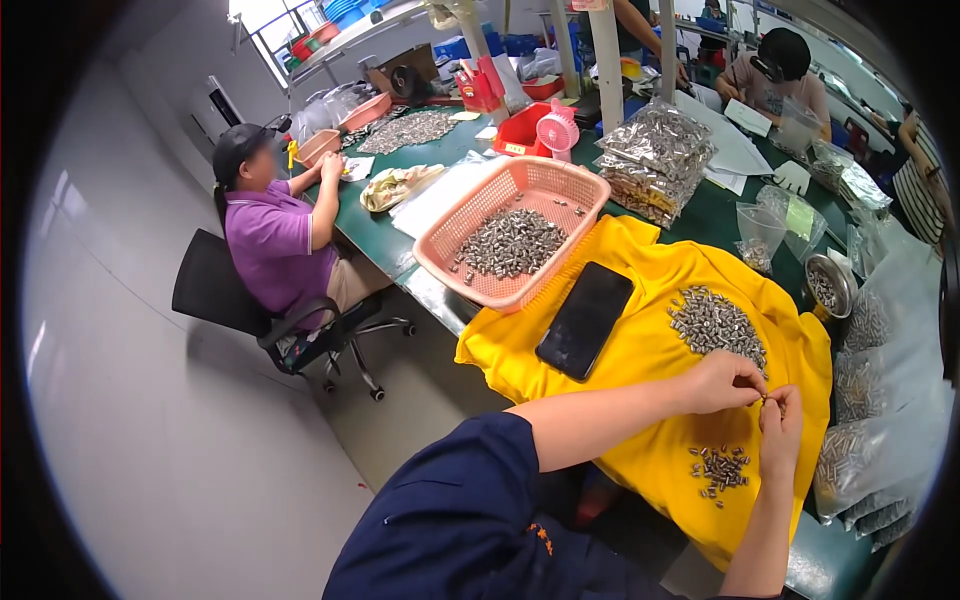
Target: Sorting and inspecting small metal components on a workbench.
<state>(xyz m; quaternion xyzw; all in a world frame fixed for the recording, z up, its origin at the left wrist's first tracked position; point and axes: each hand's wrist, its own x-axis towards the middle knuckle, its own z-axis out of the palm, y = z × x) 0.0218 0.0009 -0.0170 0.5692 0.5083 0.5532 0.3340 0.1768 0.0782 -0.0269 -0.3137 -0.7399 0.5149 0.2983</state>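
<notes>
My left hand (722,383) and my right hand (781,436) meet over a yellow cloth (650,400), fingertips pinched together. Between them is a tiny dark metal part (765,399), partly covered by the fingers. Just beyond my left hand lies a big heap of small silvery metal cylinders (712,325). A smaller pile of the same cylinders (720,470) rests on the cloth left of my right wrist. To the left of the big heap, a black smartphone (586,320) lies flat on the cloth.
A pink plastic basket (450,215) with more cylinders stands beyond the phone. Bags of metal parts (848,455) line the right side. A metal bowl (830,285) and stacked bags (655,155) are farther back. A co-worker in purple (275,235) sits at the far left.
</notes>
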